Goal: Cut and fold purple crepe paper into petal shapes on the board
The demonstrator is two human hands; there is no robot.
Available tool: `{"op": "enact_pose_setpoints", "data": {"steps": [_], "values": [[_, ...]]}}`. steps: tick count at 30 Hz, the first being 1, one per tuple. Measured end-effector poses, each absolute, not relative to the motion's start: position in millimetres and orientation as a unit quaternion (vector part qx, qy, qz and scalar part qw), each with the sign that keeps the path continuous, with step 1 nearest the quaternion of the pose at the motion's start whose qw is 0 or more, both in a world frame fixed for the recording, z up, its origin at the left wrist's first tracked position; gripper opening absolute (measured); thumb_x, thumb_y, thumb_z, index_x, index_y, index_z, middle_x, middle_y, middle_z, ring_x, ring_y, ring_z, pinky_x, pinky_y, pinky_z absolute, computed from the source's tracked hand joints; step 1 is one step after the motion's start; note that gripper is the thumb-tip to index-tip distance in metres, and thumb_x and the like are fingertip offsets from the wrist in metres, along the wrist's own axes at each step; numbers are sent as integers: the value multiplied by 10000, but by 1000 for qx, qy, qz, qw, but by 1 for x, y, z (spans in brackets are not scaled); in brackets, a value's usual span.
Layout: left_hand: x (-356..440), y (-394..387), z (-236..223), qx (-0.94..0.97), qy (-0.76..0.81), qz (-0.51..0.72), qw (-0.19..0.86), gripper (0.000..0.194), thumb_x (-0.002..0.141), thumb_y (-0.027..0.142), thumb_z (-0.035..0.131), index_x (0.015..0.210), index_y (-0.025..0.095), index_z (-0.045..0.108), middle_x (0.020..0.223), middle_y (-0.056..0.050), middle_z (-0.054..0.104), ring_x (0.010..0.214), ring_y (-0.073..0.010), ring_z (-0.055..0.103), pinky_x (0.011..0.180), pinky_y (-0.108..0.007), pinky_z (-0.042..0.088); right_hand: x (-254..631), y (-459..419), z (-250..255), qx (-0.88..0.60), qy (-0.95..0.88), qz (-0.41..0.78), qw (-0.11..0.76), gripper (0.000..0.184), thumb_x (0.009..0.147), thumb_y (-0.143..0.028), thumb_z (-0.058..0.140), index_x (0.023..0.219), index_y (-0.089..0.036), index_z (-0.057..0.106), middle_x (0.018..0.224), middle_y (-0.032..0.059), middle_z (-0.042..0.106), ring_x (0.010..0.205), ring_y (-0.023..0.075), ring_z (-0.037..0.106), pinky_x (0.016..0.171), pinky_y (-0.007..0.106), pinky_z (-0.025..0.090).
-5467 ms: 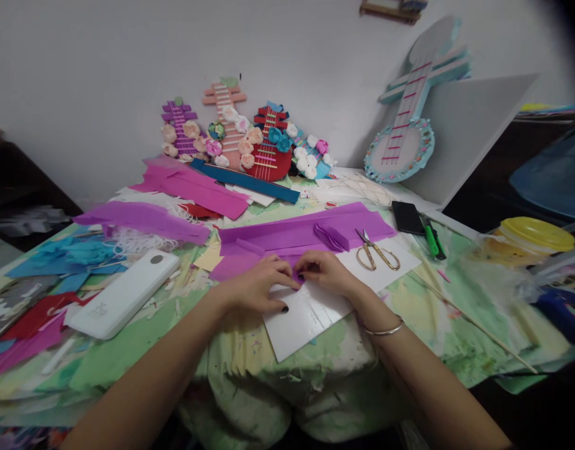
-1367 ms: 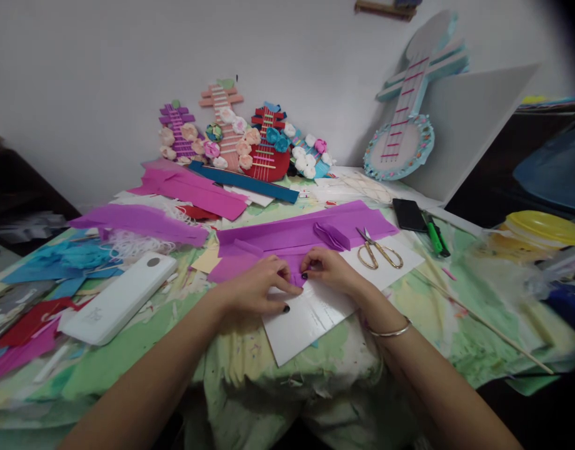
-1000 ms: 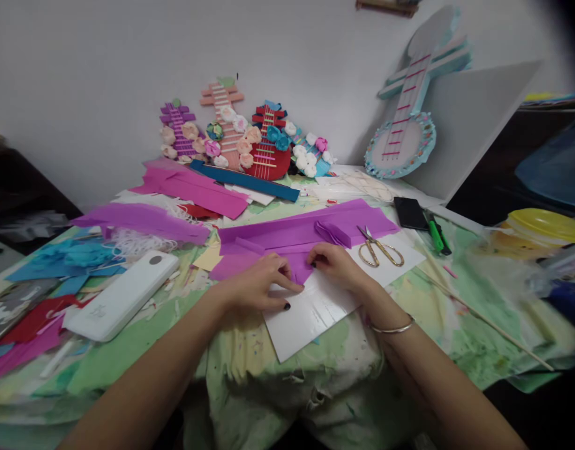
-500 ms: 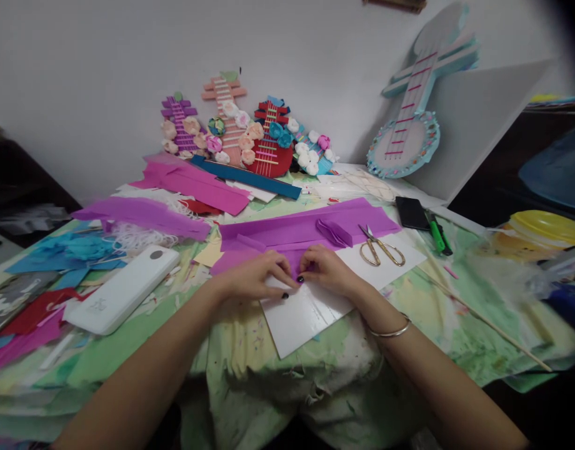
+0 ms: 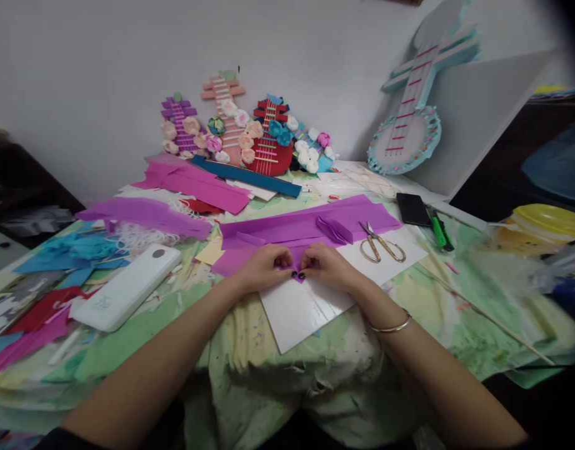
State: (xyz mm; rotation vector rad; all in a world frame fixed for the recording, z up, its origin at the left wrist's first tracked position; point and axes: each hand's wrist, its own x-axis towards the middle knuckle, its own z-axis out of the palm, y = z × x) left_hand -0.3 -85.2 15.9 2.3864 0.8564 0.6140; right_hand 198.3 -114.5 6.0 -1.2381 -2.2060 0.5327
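My left hand (image 5: pixel 259 270) and my right hand (image 5: pixel 329 267) meet at the table's near middle, fingertips pinched together on a small fold of purple crepe paper (image 5: pixel 293 261). That fold belongs to a long purple crepe strip (image 5: pixel 306 226) lying across the table behind my hands. Both hands rest over a white card sheet (image 5: pixel 297 309). A pleated purple piece (image 5: pixel 334 229) sits on the strip just beyond my right hand. Gold-handled scissors (image 5: pixel 381 245) lie to the right of it.
A white power bank (image 5: pixel 128 295) lies at the left among blue, red and magenta paper scraps. Small decorated guitar models (image 5: pixel 245 140) stand against the wall, a big one (image 5: pixel 412 106) at the right. A black phone (image 5: pixel 412 208), green marker (image 5: pixel 438 231), wooden stick (image 5: pixel 484 312) and yellow-lidded tub (image 5: pixel 535 226) lie right.
My two hands have drawn closer, thumbs now touching on the purple fold. The left hand's fingers curled in from pressing flat. The view shifted slightly.
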Motion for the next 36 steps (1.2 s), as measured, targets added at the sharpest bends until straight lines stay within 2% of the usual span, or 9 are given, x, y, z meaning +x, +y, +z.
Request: {"op": "enact_pose_setpoints", "data": {"steps": [7, 12, 16, 20, 25, 30, 33, 36], "values": [[2, -82, 10, 884, 313, 233, 258, 106, 744, 255, 631, 738, 163, 580, 709, 1, 581, 676, -135, 509, 604, -240, 390, 198, -117, 7, -454, -824, 200, 274, 63, 736, -118, 686, 709, -146, 636, 672, -8, 611, 637, 123, 510, 584, 232, 314], [1, -80, 10, 880, 315, 229, 272, 67, 720, 185, 641, 750, 155, 590, 708, 10, 575, 675, -129, 515, 603, -232, 391, 197, -117, 7, -455, -818, 222, 273, 178, 674, -222, 780, 690, -144, 621, 668, -9, 618, 643, 123, 526, 599, 234, 332], [-3, -79, 11, 875, 325, 226, 280, 111, 708, 97, 591, 804, 152, 594, 736, 6, 579, 689, -134, 529, 615, -238, 411, 197, -115, 6, -466, -807, 242, 269, 184, 657, -210, 793, 696, -143, 625, 669, -12, 625, 629, 115, 526, 590, 230, 336], [-5, -77, 11, 871, 342, 236, 261, 219, 688, 85, 610, 900, 143, 603, 874, -40, 572, 833, -184, 539, 728, -300, 449, 196, -116, 7, -467, -803, 252, 272, 183, 652, -195, 791, 676, -142, 616, 654, -15, 616, 630, 115, 519, 589, 230, 344], [-7, -73, 8, 871, 350, 242, 243, 287, 672, 29, 585, 917, 169, 636, 916, -45, 558, 922, -206, 538, 840, -357, 454, 194, -118, 11, -479, -792, 265, 269, 180, 641, -187, 793, 677, -141, 623, 663, -14, 625, 628, 115, 524, 588, 230, 357], [-18, -67, 11, 852, 370, 294, 224, 270, 681, -5, 526, 855, 164, 642, 887, -36, 596, 853, -177, 578, 775, -311, 479, 195, -120, 15, -469, -804, 257, 258, 166, 631, -167, 801, 687, -143, 647, 671, -3, 638, 651, 131, 546, 606, 239, 374], [-20, -65, 16, 841, 379, 326, 207, 228, 755, 28, 481, 861, 159, 635, 895, -46, 626, 841, -170, 583, 768, -310, 475, 200, -121, 18, -434, -830, 245, 249, 125, 656, -99, 764, 726, -155, 677, 725, 15, 664, 722, 155, 573, 663, 261, 405], [-17, -65, 17, 843, 377, 326, 204, 166, 798, 150, 552, 940, 154, 637, 926, -68, 645, 847, -194, 588, 774, -341, 476, 209, -121, 20, -378, -864, 239, 232, 132, 695, -46, 705, 738, -171, 700, 790, 29, 686, 804, 175, 593, 768, 304, 424]]}}
